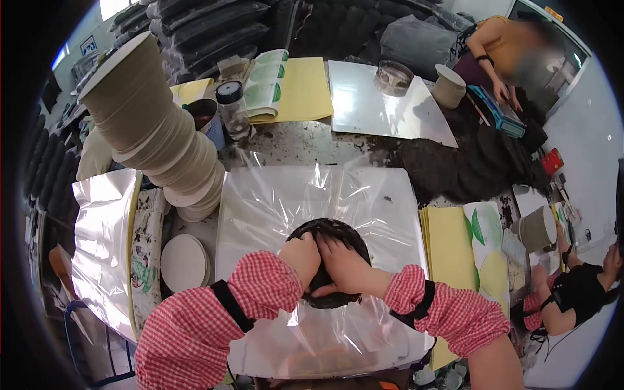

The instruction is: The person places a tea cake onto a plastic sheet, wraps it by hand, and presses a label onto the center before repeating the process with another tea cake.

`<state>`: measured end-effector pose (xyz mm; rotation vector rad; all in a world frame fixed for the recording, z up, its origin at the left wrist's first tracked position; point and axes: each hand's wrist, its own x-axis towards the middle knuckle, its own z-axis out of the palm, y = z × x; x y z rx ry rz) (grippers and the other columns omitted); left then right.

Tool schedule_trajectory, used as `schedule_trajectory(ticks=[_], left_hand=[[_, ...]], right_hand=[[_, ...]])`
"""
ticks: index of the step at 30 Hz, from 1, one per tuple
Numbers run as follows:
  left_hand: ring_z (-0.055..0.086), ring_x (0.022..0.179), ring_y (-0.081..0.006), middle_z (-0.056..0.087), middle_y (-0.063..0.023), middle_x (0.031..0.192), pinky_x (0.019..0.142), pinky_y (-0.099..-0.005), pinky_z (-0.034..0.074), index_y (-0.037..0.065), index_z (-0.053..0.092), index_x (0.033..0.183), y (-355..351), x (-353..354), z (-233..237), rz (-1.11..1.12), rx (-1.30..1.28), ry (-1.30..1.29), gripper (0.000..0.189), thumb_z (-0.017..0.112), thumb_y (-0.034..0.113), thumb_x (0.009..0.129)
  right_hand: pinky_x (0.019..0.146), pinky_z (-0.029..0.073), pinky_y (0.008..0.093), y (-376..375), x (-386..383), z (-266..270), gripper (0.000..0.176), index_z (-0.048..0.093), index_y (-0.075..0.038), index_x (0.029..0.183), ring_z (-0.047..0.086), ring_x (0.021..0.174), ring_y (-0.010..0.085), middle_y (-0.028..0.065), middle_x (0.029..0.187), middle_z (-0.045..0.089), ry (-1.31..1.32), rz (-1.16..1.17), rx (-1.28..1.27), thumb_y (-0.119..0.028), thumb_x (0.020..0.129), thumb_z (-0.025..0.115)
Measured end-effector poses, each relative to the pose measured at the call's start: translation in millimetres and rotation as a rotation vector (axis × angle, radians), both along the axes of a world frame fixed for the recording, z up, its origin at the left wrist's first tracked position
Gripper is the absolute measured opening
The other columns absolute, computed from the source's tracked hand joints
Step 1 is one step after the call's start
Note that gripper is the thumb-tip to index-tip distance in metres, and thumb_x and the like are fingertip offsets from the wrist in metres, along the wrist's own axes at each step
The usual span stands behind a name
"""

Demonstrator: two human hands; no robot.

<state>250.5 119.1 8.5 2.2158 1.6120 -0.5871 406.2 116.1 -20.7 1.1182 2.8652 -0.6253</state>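
Observation:
A dark, moist-looking round mass (335, 227) lies on clear plastic film (383, 195) spread over a white board (240, 227). My left hand (302, 257) is closed, its curled fingers pressed against the left part of the mass; anything inside them is hidden. Flat on the middle of the mass rests my right hand (343, 265), fingers stretched out and thumb apart. The two hands almost meet at the fingertips. Part of the dark mass is covered by them. Red checked sleeves with black bands cover both forearms.
Stacked pale discs (156, 130) lean at the left, with more discs (184, 263) below. A lidded jar (232, 110), yellow sheets (305, 88) and a shiny plate (364, 110) stand behind the board. Yellow packets (448, 253) lie at right. Two people work at the right side.

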Motion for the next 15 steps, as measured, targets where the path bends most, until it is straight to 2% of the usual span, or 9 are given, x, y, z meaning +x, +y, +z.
schedule_trajectory(ticks=[1,4,6,7,9,10,11,12,15], left_hand=[[0.067,0.099,-0.0326,0.059,-0.0187,0.114,0.076,-0.0392,0.059,-0.008,0.051,0.122,-7.4,7.5,-40.1,0.213,0.200,-0.117,0.063,0.081,0.016,0.073],[0.066,0.097,-0.0303,0.059,-0.0165,0.110,0.075,-0.0367,0.059,-0.007,0.053,0.120,-7.4,24.6,-37.3,0.303,0.219,-0.050,0.053,0.076,0.010,0.076],[0.066,0.099,-0.0299,0.059,-0.0164,0.115,0.076,-0.0363,0.059,-0.005,0.054,0.120,-9.0,16.1,-22.5,0.161,0.195,-0.034,0.054,0.077,0.016,0.076],[0.065,0.101,-0.0296,0.058,-0.0163,0.119,0.076,-0.0359,0.058,-0.003,0.054,0.119,-12.0,7.3,-11.7,0.024,0.162,-0.014,0.056,0.078,0.022,0.076],[0.060,0.110,-0.0294,0.058,-0.0128,0.122,0.083,-0.0382,0.056,0.002,0.058,0.118,-21.0,-5.8,22.1,-0.119,0.236,-0.099,0.057,0.079,0.032,0.074],[0.056,0.112,-0.0289,0.057,-0.0102,0.118,0.089,-0.0406,0.051,0.005,0.062,0.112,-32.1,-16.6,16.7,-0.224,0.610,-0.268,0.051,0.080,0.030,0.072],[0.055,0.110,-0.0288,0.059,-0.0097,0.117,0.088,-0.0410,0.050,0.006,0.065,0.107,-37.4,-24.6,21.7,-0.334,0.660,-0.353,0.043,0.077,0.031,0.075],[0.055,0.109,-0.0288,0.060,-0.0093,0.116,0.086,-0.0414,0.048,0.007,0.068,0.102,-43.9,-29.9,25.8,-0.441,0.700,-0.443,0.036,0.074,0.031,0.077],[0.057,0.102,-0.0281,0.063,-0.0091,0.116,0.078,-0.0401,0.047,0.008,0.072,0.093,-58.3,-29.4,9.4,-0.438,0.257,-0.225,0.027,0.066,0.032,0.085]], right_hand=[[0.115,0.031,0.0510,0.5,-1.6,0.0,0.121,0.022,0.008,0.150,0.030,0.144,0.0373,0.0248,0.154,0.030,-0.025,-0.043,-0.011,-0.057,0.067,0.079],[0.110,0.037,0.0491,-1.1,-10.9,-23.0,0.114,0.025,0.007,0.150,0.037,0.140,0.0351,0.0220,0.151,0.036,-0.094,-0.103,0.155,-0.043,0.066,0.083],[0.107,0.040,0.0469,-4.5,-14.7,-24.1,0.099,0.029,0.006,0.149,0.041,0.136,0.0338,0.0201,0.147,0.041,-0.101,-0.164,0.241,-0.029,0.071,0.079],[0.105,0.042,0.0434,-6.4,-12.7,-22.5,0.069,0.048,0.005,0.137,0.048,0.129,0.0327,0.0192,0.138,0.050,0.019,-0.179,0.313,-0.021,0.077,0.070],[0.102,0.044,0.0423,-3.1,-4.4,-13.0,0.067,0.053,0.004,0.130,0.051,0.123,0.0324,0.0188,0.132,0.054,0.072,-0.139,0.263,-0.026,0.074,0.075],[0.099,0.046,0.0412,-2.0,2.1,-8.7,0.066,0.059,0.004,0.123,0.055,0.117,0.0320,0.0183,0.126,0.058,0.102,-0.079,0.186,-0.031,0.071,0.081],[0.085,0.049,0.0396,-6.3,7.5,15.3,0.033,0.070,-0.001,0.094,0.063,0.095,0.0299,0.0144,0.096,0.065,0.127,-0.074,0.237,-0.028,0.077,0.076],[0.085,0.049,0.0396,-8.6,14.2,26.9,0.033,0.070,-0.001,0.094,0.063,0.095,0.0299,0.0144,0.096,0.065,0.129,-0.073,0.233,-0.028,0.077,0.076],[0.069,0.046,0.0377,-11.0,25.7,19.4,0.031,0.071,-0.007,0.072,0.064,0.073,0.0268,0.0083,0.070,0.065,0.011,0.064,0.293,-0.035,0.083,0.067]])
